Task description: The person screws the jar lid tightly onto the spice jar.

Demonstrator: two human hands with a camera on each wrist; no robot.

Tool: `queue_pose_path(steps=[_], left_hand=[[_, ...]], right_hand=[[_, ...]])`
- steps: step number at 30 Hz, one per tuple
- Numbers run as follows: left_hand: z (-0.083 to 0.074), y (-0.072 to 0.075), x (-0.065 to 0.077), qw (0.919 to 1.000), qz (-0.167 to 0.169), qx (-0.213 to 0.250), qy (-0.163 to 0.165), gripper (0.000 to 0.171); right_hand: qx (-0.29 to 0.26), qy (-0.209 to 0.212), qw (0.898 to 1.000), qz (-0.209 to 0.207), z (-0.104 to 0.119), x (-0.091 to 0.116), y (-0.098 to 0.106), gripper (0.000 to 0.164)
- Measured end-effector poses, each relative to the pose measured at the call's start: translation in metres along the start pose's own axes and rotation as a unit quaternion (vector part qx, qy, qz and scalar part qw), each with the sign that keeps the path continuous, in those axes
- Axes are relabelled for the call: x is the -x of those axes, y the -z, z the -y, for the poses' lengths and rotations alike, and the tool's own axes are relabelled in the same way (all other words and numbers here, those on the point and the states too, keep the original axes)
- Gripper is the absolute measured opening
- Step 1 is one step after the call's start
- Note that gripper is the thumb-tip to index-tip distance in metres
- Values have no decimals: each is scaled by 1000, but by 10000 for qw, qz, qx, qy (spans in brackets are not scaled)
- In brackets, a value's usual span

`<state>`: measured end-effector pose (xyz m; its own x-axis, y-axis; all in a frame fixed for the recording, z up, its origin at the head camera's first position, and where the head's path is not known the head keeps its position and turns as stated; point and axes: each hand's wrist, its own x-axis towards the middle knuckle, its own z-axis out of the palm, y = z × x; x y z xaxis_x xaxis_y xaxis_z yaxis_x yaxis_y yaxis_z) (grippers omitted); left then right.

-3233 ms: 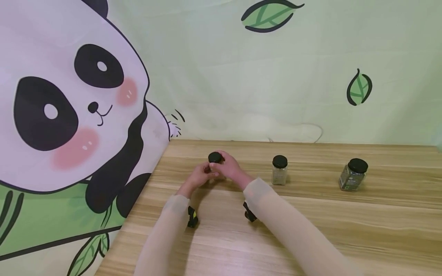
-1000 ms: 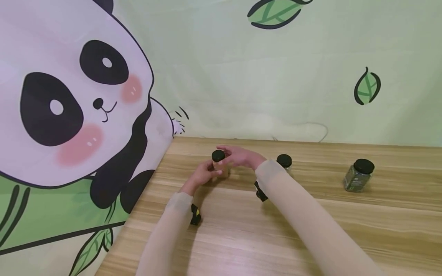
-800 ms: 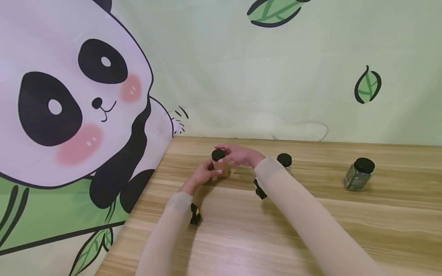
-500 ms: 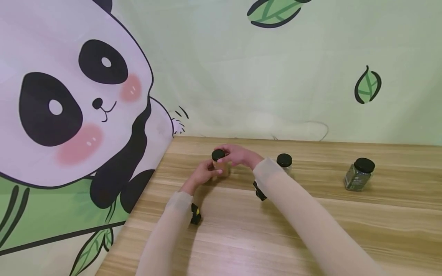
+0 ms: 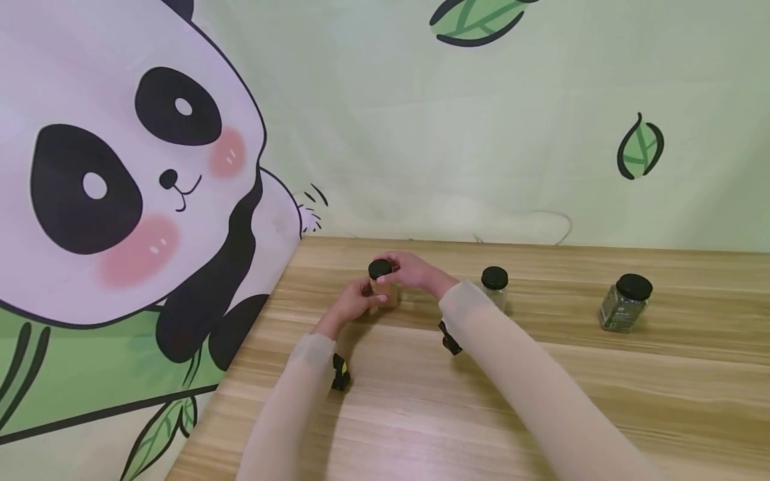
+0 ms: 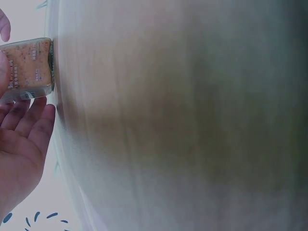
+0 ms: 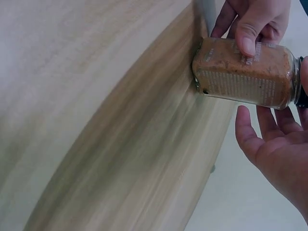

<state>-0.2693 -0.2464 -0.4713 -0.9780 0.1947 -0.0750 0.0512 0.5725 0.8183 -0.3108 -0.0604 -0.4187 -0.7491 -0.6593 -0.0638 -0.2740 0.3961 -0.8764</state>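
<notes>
A clear spice jar (image 7: 231,79) with orange-brown contents and a black lid (image 5: 379,268) stands upright on the wooden table. My left hand (image 5: 351,302) grips its body, the thumb pressed on one face. At the top, my right hand (image 5: 412,270) has thumb and fingers curled round the lid from the right. In the right wrist view, part of that lid is cut off by the frame edge. The left wrist view catches the lower part of the jar (image 6: 31,67) beside the fingers of my left hand (image 6: 21,154).
To the right stands a second black-lidded jar (image 5: 494,278), partly behind the right sleeve (image 5: 505,354). Farther right is a larger jar (image 5: 625,304) with dark green contents. A panda-print cloth (image 5: 421,133) hangs along the table's back and left edges.
About a second ago the right fingers were spread more loosely above the lid; now they are drawn in round it. The left hand and jar stay put.
</notes>
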Motion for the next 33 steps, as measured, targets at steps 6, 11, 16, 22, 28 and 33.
queue_pose_path(steps=[6, 11, 16, 22, 28, 33], left_hand=[[0, 1, 0, 10000, 25, -67, 8, 40], [-1, 1, 1, 10000, 51, -59, -27, 41], [-1, 1, 1, 10000, 17, -60, -34, 43], [-1, 0, 1, 10000, 38, -36, 47, 47], [1, -1, 0, 10000, 41, -10, 63, 46], [1, -1, -1, 9999, 12, 81, 133, 44]], right_hand=[[24, 205, 9990, -385, 0, 3, -8, 50], [-161, 29, 9978, -646, -1, 5, -14, 51], [-357, -13, 9953, -905, -4, 4, -19, 49], [-562, -224, 9928, -1038, -3, 5, -24, 49], [-719, -271, 9905, -1138, -5, 6, -28, 50], [-728, -253, 9891, -1255, -5, 7, -31, 52]])
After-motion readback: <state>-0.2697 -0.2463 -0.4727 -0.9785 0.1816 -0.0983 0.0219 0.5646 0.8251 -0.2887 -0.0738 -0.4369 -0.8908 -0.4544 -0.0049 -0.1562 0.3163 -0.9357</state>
